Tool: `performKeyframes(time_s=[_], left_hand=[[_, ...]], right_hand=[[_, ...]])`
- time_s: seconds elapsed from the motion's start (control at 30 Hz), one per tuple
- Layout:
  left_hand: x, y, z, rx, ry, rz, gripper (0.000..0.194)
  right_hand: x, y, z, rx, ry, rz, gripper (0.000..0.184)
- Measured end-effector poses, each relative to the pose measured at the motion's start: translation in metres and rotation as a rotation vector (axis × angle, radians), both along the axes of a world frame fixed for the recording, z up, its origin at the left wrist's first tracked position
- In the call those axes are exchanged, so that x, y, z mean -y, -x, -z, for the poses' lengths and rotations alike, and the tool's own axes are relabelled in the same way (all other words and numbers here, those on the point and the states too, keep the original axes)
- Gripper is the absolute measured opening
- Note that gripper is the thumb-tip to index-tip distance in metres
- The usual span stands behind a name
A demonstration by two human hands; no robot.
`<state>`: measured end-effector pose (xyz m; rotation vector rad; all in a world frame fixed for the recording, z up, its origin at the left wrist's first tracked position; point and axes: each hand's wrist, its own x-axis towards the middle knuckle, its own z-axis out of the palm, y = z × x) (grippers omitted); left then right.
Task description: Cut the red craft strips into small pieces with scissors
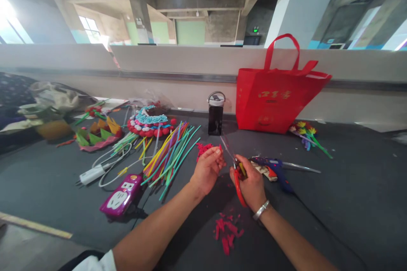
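Note:
My right hand (251,184) grips red-handled scissors (237,178), their blades pointing up and away toward my left hand. My left hand (208,168) is closed in a pinch on a small red fuzzy piece (219,149) held next to the blades. Red fuzzy offcuts (227,230) lie on the dark table (349,203) just below my hands. More red pieces (202,149) lie behind my left hand. A silver bracelet sits on my right wrist.
A bundle of coloured pipe cleaners (170,152) and a purple power strip (122,194) lie to the left. A blue glue gun (275,167) rests at the right. Behind stand a dark bottle (215,114), a red tote bag (276,95), and a beaded craft piece (148,120).

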<state>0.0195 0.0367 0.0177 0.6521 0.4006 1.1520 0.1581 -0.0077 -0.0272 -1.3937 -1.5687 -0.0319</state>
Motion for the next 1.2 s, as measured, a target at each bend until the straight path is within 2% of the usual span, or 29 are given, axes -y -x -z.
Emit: performKeyframes(time_s=[0.27, 0.5, 0.73, 0.83, 1.0, 1.2], left_hand=[[0.001, 0.000, 0.008, -0.228, 0.051, 0.179, 0.015], [0.003, -0.001, 0.010, -0.429, 0.033, 0.259, 0.011], [0.001, 0.000, 0.012, -0.463, 0.037, 0.316, 0.009], [0.000, -0.001, 0.014, -0.484, 0.010, 0.283, 0.008], [-0.001, -0.002, 0.014, -0.572, -0.132, 0.108, 0.009], [0.004, -0.003, 0.011, -0.702, -0.262, 0.062, 0.015]], right_hand=[[0.001, -0.001, -0.001, -0.259, -0.015, -0.011, 0.035], [0.000, -0.001, -0.001, -0.364, -0.007, -0.076, 0.040], [0.000, 0.000, -0.004, -0.410, -0.025, -0.111, 0.034], [0.000, 0.000, -0.007, -0.445, -0.011, -0.092, 0.032], [-0.001, -0.001, -0.011, -0.558, 0.053, -0.069, 0.034], [-0.002, -0.001, -0.009, -0.566, 0.069, -0.098, 0.034]])
